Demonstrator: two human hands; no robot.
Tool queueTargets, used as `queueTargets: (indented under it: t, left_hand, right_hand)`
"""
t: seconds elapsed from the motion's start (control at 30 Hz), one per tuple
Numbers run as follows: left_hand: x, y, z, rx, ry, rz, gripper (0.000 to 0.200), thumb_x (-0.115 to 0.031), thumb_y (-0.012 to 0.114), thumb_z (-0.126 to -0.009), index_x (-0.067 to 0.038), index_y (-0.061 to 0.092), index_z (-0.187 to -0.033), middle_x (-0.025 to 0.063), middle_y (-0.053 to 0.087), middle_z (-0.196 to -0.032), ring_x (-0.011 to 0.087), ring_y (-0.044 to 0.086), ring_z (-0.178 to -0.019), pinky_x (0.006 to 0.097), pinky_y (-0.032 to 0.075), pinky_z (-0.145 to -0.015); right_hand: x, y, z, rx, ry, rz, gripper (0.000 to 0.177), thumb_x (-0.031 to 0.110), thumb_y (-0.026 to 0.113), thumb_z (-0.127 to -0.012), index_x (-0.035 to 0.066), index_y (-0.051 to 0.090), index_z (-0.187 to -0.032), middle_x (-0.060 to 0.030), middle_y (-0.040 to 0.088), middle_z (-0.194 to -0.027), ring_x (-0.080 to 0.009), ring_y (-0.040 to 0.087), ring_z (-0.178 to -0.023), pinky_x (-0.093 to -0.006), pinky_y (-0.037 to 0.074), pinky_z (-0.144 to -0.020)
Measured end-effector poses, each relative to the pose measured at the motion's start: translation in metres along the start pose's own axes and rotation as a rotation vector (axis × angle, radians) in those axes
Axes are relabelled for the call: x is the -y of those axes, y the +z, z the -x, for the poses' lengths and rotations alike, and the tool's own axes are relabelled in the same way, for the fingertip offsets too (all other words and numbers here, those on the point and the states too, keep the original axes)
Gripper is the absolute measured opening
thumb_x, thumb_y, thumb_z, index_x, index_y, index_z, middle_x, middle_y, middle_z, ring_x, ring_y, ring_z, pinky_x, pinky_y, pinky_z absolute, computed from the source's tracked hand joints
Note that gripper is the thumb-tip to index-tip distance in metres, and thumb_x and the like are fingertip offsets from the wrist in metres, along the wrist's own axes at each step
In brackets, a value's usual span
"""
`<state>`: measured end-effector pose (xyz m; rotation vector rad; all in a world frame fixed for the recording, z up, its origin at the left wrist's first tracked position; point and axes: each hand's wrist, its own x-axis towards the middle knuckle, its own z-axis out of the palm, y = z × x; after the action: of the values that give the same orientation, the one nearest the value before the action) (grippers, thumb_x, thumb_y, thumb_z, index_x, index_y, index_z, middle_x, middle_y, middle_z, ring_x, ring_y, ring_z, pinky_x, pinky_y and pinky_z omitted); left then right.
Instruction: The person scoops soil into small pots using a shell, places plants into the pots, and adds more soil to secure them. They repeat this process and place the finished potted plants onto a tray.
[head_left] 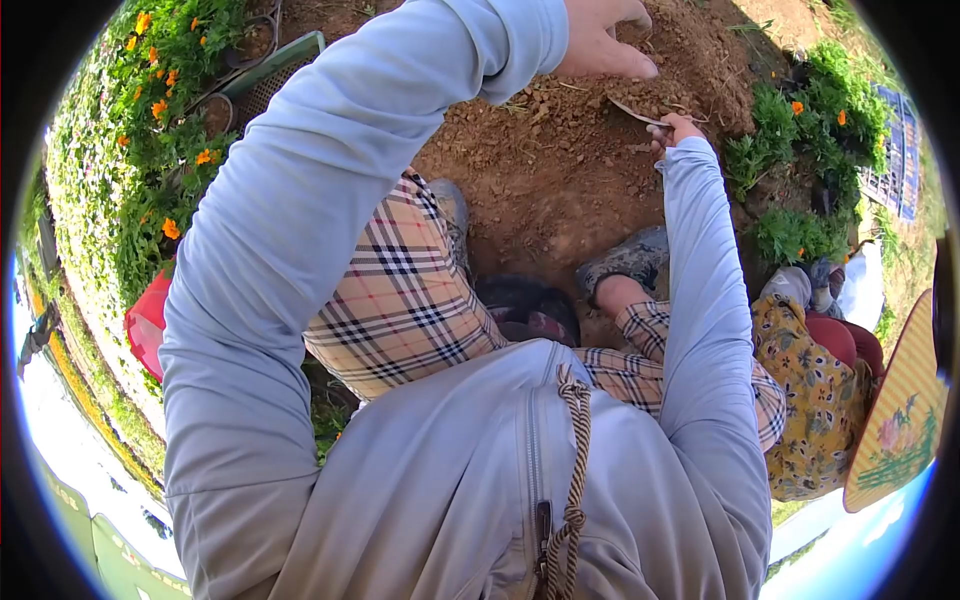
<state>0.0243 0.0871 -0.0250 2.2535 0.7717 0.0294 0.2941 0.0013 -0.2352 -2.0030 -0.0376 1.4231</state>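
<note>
My left hand [604, 42] reaches over loose brown soil [560, 140] at the top, with its fingers apart and nothing seen in them. Its upper edge is cut off by the frame. Below and to the right, my right hand [678, 132] is closed around a thin metal blade [632, 112]. The blade points up and left, just above the soil. My fingers hide its handle, so its exact kind cannot be made out.
Marigold plants [165, 110] grow at the left, near a green crate [270, 78]. More marigolds [800, 130] stand at the right, with a blue crate [895, 150] beyond. A person in yellow floral clothing [810, 400] is close at my right. A red container [150, 325] lies left.
</note>
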Motion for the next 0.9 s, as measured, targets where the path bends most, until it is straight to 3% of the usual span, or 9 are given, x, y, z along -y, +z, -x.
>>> queueTargets:
  t: [0.13, 0.2, 0.27, 0.33, 0.4, 0.53, 0.6, 0.73, 0.9]
  left_hand:
    - [-0.001, -0.001, -0.001, -0.011, -0.002, -0.001, 0.052, -0.037, 0.05, -0.073, 0.0, 0.043, -0.109, 0.0172, 0.056, -0.092, 0.0296, 0.053, -0.088, 0.0332, 0.041, -0.077]
    - [-0.003, -0.003, 0.001, -0.013, -0.01, 0.016, 0.052, -0.037, 0.05, -0.073, 0.0, 0.043, -0.109, 0.0173, 0.056, -0.093, 0.0299, 0.053, -0.087, 0.0333, 0.041, -0.077]
    - [-0.001, -0.003, 0.003, -0.024, -0.001, 0.022, 0.053, -0.037, 0.05, -0.073, 0.0, 0.043, -0.11, 0.0175, 0.055, -0.093, 0.0302, 0.053, -0.088, 0.0333, 0.041, -0.077]
    - [0.001, -0.001, 0.004, -0.038, 0.029, 0.009, 0.053, -0.038, 0.05, -0.073, 0.0, 0.042, -0.111, 0.0177, 0.055, -0.094, 0.0304, 0.052, -0.088, 0.0332, 0.041, -0.077]
    - [0.001, 0.001, 0.003, -0.015, -0.001, -0.01, 0.054, -0.038, 0.05, -0.073, 0.0, 0.042, -0.111, 0.0178, 0.055, -0.094, 0.0304, 0.052, -0.089, 0.0331, 0.041, -0.078]
    - [0.001, 0.003, 0.001, -0.014, -0.009, 0.001, 0.055, -0.038, 0.05, -0.073, 0.0, 0.041, -0.112, 0.0179, 0.055, -0.095, 0.03, 0.052, -0.09, 0.033, 0.041, -0.078]
    - [0.001, 0.002, 0.0, 0.005, -0.03, 0.013, 0.055, -0.039, 0.05, -0.073, 0.0, 0.041, -0.112, 0.0179, 0.055, -0.095, 0.03, 0.052, -0.09, 0.033, 0.041, -0.079]
    - [0.003, -0.001, 0.0, 0.009, -0.049, 0.03, 0.055, -0.039, 0.05, -0.073, -0.001, 0.041, -0.112, 0.0179, 0.055, -0.095, 0.0303, 0.052, -0.09, 0.0328, 0.041, -0.079]
    - [0.001, 0.0, 0.003, -0.055, 0.013, 0.021, 0.054, -0.038, 0.05, -0.073, -0.001, 0.042, -0.111, 0.0181, 0.055, -0.095, 0.0307, 0.051, -0.09, 0.0337, 0.04, -0.079]
  right_hand:
    - [0.027, -0.001, 0.017, 0.094, -0.119, -0.133, 0.016, 0.014, 0.052, -0.073, 0.005, 0.05, -0.087, -0.008, 0.057, -0.065, -0.0121, 0.05, -0.045, -0.027, 0.044, -0.041]
    - [-0.005, -0.013, -0.002, 0.143, -0.139, 0.14, 0.02, 0.014, 0.053, -0.071, 0.004, 0.05, -0.088, -0.0054, 0.053, -0.059, -0.0111, 0.045, -0.041, -0.0274, 0.041, -0.038]
    - [-0.053, -0.012, 0.005, 0.164, -0.036, 0.243, 0.021, 0.014, 0.053, -0.069, -0.002, 0.053, -0.082, -0.0091, 0.056, -0.059, -0.0138, 0.047, -0.039, -0.0303, 0.043, -0.036]
    - [-0.105, -0.011, 0.001, 0.198, 0.126, 0.373, 0.02, 0.013, 0.052, -0.071, 0.003, 0.051, -0.088, -0.0078, 0.052, -0.057, -0.013, 0.043, -0.038, -0.0311, 0.041, -0.037]
    - [-0.146, -0.005, -0.009, 0.176, 0.267, 0.452, 0.022, 0.013, 0.049, -0.072, -0.001, 0.051, -0.089, -0.0121, 0.057, -0.062, -0.0166, 0.048, -0.039, -0.0342, 0.043, -0.038]
    - [-0.141, 0.016, -0.031, -0.003, 0.271, 0.162, 0.021, 0.014, 0.047, -0.075, -0.002, 0.05, -0.089, -0.0127, 0.058, -0.064, -0.0177, 0.052, -0.042, -0.0348, 0.044, -0.038]
    - [-0.098, 0.028, -0.02, -0.049, 0.165, 0.038, 0.024, 0.006, 0.044, -0.075, -0.005, 0.046, -0.097, -0.0163, 0.059, -0.067, -0.0185, 0.057, -0.047, -0.0304, 0.046, -0.04]
    - [-0.052, 0.031, 0.016, 0.087, -0.197, -0.355, 0.022, 0.011, 0.051, -0.075, -0.001, 0.048, -0.093, -0.0127, 0.058, -0.07, -0.0169, 0.056, -0.051, -0.0282, 0.048, -0.044]
    - [-0.129, 0.008, 0.007, 0.267, 0.26, 0.21, 0.024, 0.012, 0.051, -0.073, 0.001, 0.049, -0.095, -0.0122, 0.06, -0.068, -0.0168, 0.056, -0.048, -0.0302, 0.047, -0.043]
